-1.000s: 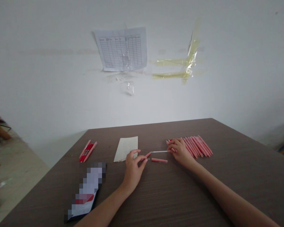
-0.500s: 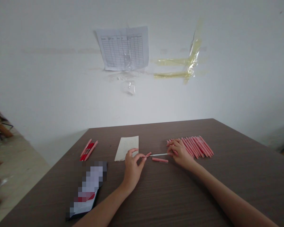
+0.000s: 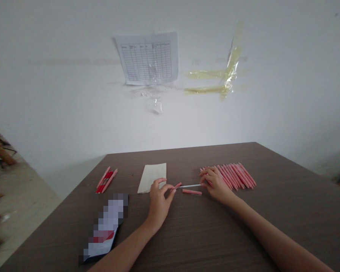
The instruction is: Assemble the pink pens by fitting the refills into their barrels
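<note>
Between thumb and forefinger, my left hand (image 3: 160, 204) pinches a short pink pen part (image 3: 177, 185). My right hand (image 3: 217, 186) grips the other end of a thin white pen refill (image 3: 190, 185), its fingertips hiding that end. The refill lies nearly level between both hands, its left end at the pink part. Whether that end sits inside the part is too small to tell. Just below the refill, a pink pen barrel (image 3: 192, 192) rests on the table. A row of several pink pens (image 3: 238, 175) lies beside and partly behind my right hand.
A cream paper pad (image 3: 150, 176) lies behind my left hand. Farther left are several pink and red pens (image 3: 107, 180). A dark-edged, blurred-out flat object (image 3: 110, 223) lies near my left forearm. The brown table (image 3: 187, 234) meets a white wall with a taped printed sheet (image 3: 150, 58).
Both hands hold nearly the same place and grip. The refill's left end seems slightly closer into the pink pen part, its tip showing less than before.
</note>
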The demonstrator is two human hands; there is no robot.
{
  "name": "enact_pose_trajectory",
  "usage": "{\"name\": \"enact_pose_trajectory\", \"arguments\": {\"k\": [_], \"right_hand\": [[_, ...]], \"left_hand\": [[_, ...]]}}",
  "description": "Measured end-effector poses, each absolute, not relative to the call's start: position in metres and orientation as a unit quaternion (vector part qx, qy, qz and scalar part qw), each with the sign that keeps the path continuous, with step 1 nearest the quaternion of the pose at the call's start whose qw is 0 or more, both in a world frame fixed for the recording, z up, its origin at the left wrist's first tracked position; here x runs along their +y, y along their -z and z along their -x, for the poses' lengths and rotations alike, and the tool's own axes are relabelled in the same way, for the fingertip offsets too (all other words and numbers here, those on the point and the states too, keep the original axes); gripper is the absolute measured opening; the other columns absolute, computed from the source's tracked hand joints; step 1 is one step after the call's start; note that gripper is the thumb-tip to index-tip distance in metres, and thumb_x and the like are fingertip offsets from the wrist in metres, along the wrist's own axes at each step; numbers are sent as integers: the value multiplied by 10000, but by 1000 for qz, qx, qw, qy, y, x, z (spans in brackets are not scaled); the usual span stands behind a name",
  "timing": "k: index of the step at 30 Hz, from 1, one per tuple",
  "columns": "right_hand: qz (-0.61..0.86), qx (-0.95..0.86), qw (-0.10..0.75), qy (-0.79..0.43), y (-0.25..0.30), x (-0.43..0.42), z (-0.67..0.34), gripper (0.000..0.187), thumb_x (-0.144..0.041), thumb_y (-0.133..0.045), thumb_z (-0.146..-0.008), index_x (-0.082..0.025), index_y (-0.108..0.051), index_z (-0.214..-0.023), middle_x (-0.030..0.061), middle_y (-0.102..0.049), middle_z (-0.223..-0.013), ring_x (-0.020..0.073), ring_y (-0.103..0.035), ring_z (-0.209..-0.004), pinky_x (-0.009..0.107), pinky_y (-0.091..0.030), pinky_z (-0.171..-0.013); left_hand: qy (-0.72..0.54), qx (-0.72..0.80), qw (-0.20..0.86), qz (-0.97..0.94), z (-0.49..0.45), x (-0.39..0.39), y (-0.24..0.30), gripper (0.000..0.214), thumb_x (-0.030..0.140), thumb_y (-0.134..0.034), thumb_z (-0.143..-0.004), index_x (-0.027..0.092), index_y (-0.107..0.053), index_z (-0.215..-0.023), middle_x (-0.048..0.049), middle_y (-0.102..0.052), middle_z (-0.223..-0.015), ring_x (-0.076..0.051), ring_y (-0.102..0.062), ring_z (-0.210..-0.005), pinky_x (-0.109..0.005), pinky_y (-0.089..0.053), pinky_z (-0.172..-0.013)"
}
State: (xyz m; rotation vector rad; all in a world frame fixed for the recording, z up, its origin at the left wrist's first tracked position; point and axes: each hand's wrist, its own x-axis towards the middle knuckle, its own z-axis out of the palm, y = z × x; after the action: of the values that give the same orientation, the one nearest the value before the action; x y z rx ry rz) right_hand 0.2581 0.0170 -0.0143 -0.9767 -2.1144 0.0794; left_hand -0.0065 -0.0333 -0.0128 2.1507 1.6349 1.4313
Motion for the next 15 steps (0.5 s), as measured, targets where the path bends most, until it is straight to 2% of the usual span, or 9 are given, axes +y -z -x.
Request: {"name": "enact_pose_trajectory", "arguments": {"k": [8,15], "right_hand": [[373,-840,392,-39,7,9,-254,146,-81,-593,-824,-213,-636,-782,69,-635,-1012,259,-461,-1106,495,-345,-1033],[358,-852,374,-81,7,8,-249,93,-119,-598,-853,-206,-632,-856,59,-642,-949,234,-502,-1042,461,-362,-1025]], "left_hand": [[-452,535,51,-712,6,-34,11,65,206,-665,-811,239,-720,-807,-66,-536,-1118,-258,-536,-1121,-504,-434,-998],[-450,525,53,-720,6,-36,7,75,194,-658,-810,238,-715,-789,-64,-550,-1106,-251,-553,-1102,-491,-446,-986]]}}
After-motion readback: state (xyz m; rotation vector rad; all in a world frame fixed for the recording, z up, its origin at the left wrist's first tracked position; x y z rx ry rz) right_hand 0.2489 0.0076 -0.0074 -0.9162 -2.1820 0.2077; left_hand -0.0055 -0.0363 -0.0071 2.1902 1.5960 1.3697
